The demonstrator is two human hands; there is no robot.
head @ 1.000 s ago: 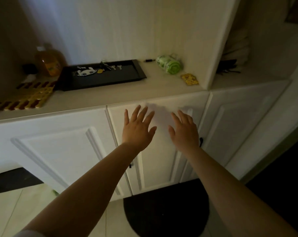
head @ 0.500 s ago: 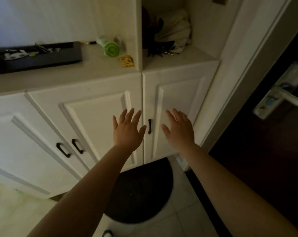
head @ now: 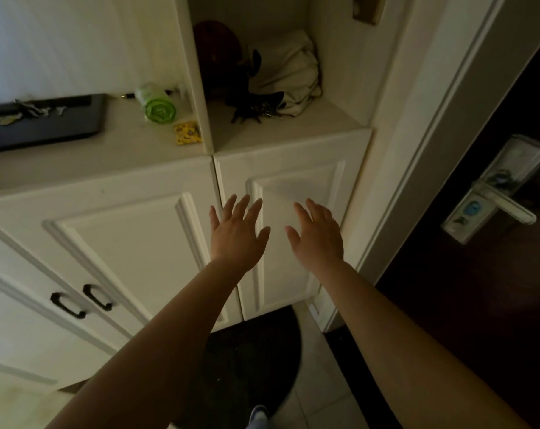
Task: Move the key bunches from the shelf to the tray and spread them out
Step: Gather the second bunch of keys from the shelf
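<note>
White cabinet fronts fill most of the frame, view has swung right versus a second ago: tray [head: 76, 131] slid from centre to far left edge, and the open shelf niche [head: 293, 125] is now centred above the hands. Means the person has turned from drop-off spot toward the pick-up spot, probably for another bunch. Left hand [head: 236, 235] and right hand [head: 318, 238] both empty, fingers spread, palms facing the cabinet door [head: 293, 181], held low in front of it, same pose as before, not touching anything I can confirm. Key bunch [head: 253, 111] lies on the shelf floor, dark fob or strap with a few keys poking right, just in front of a white cloth bundle [head: 290, 75]; dim, exact count unclear. Some keys [head: 33, 108] already sit on the tray's back left, fairly clustered. Green roll [head: 155, 103] and yellow packet [head: 186, 133] on the counter between tray and shelf divider. Judgement: task partway, reach up into shelf comes next; hands well below it yet.
</note>
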